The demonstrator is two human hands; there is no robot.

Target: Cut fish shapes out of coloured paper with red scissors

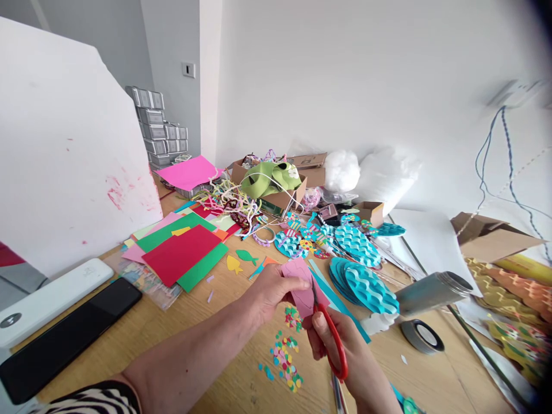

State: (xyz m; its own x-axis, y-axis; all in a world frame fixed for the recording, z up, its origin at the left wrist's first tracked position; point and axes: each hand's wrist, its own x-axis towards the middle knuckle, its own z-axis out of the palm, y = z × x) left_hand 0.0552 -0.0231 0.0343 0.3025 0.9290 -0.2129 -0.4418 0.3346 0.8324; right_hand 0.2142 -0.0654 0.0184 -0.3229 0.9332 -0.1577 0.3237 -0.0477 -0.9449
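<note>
My left hand [276, 290] pinches a piece of pink paper [296, 270] with faint drawn outlines on it. In my right hand [345, 339] is a pair of red-handled scissors [337, 345], its dark blades at the paper near my left thumb. Below the paper, small colored paper dots [287, 359] lie scattered on the wooden table [202, 345]. A green paper fish [246, 256] and a yellow paper fish [234, 264] rest to the left of my hands. Just right of the paper runs a blue paper strip [356, 322].
Colored paper sheets [183, 253] are piled at left, near a black phone [71, 333]. Blue wavy discs [371, 287], a metal bottle [431, 292], a white glue bottle [379, 324] and a tape roll [422, 336] stand or lie at right. Behind are pipe cleaners [230, 198] and a cardboard box [282, 201].
</note>
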